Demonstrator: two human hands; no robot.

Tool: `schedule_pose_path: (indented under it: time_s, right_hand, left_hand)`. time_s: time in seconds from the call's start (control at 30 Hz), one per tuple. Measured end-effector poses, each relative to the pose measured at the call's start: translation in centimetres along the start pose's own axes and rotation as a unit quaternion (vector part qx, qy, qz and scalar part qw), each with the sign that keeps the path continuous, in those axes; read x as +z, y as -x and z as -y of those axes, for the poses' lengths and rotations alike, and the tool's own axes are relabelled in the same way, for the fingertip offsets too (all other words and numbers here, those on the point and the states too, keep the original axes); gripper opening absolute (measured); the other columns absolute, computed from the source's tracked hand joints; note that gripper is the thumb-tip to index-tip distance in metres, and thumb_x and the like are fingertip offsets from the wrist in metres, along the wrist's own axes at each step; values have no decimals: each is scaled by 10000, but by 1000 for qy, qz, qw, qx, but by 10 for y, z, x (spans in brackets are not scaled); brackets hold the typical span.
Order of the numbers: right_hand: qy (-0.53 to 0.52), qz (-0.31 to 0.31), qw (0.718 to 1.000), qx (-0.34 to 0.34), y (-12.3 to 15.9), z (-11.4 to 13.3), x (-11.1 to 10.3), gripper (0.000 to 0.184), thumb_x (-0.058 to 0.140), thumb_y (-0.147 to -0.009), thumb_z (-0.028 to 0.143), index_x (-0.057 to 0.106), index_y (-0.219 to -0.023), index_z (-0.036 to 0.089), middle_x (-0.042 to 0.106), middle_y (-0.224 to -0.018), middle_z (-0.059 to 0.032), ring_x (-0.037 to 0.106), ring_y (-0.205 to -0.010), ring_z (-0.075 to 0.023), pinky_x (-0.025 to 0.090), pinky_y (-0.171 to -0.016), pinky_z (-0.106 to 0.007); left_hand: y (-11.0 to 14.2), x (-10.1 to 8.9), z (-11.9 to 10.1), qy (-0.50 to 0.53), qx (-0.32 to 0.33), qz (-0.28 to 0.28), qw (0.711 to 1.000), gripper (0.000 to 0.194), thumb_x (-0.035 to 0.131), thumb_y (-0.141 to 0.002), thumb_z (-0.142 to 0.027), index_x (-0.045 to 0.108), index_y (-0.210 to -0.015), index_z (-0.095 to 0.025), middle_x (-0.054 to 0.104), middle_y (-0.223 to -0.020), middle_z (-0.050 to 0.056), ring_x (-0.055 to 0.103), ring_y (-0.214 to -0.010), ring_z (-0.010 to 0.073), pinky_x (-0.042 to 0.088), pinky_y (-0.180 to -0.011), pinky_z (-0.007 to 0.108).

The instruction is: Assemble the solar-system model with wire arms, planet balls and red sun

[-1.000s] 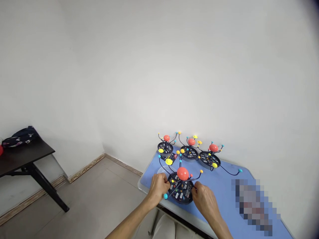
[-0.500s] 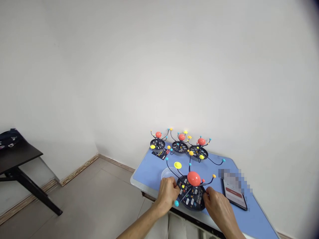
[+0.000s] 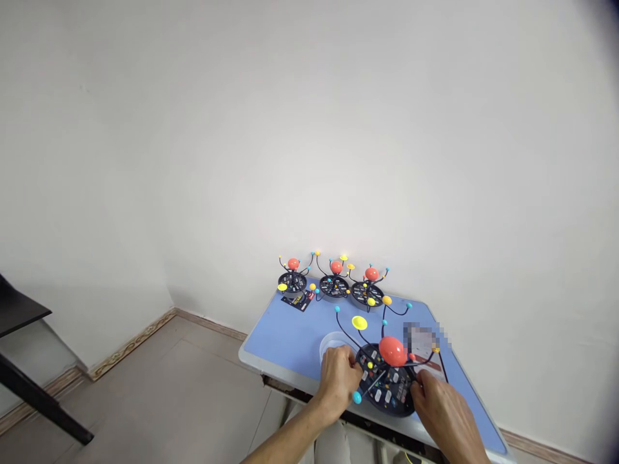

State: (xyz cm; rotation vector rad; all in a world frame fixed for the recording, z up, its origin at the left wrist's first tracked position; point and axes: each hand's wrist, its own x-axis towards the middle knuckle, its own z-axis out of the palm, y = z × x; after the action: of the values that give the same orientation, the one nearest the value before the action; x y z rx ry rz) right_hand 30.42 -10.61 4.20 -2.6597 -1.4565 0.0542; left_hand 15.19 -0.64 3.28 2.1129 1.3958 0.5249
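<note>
A solar-system model [image 3: 389,380] with a black round base, an orange ball on top and thin wire arms tipped with yellow and blue balls sits near the front edge of a blue table [image 3: 285,335]. My left hand [image 3: 340,377] grips the left rim of its base with curled fingers. My right hand [image 3: 438,403] grips the right rim. One blue ball sticks out just below my left hand.
Three more such models [image 3: 333,283] stand in a row at the table's far edge by the white wall. A black card [image 3: 296,301] lies near the left one. A clear round lid [image 3: 333,341] and a phone [image 3: 425,351] lie beside the held model. A dark table [image 3: 19,309] is at far left.
The model, held in both hands, has shifted to the right along the table's front, over the phone's edge. The view has swung left to right, so the dark table slid out of frame.
</note>
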Motion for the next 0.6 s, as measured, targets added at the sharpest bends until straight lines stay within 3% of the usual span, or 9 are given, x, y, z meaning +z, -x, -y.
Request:
schedule_pose_path:
  time_s: [0.33,0.6]
  right_hand:
    - [-29,-21,997,-71,-15,46,0,261,404,-930,102,622,-796,155,746,-776,-135,691,-739,-239,226,-560,-298]
    - [-26,-24,995,-95,-38,67,15,285,398,-914,85,670,-848,134,760,-877,-169,699,-800,-251,209,-565,-314]
  left_hand:
    - [-6,-37,34,-15,-16,-41,999,161,593,-755,-96,730,-733,-178,743,-726,21,598,-644,129,340,-608,246]
    - [-19,-33,59,-18,-42,-49,998,150,605,-759,-70,710,-708,-162,677,-632,-7,533,-572,109,314,-580,236]
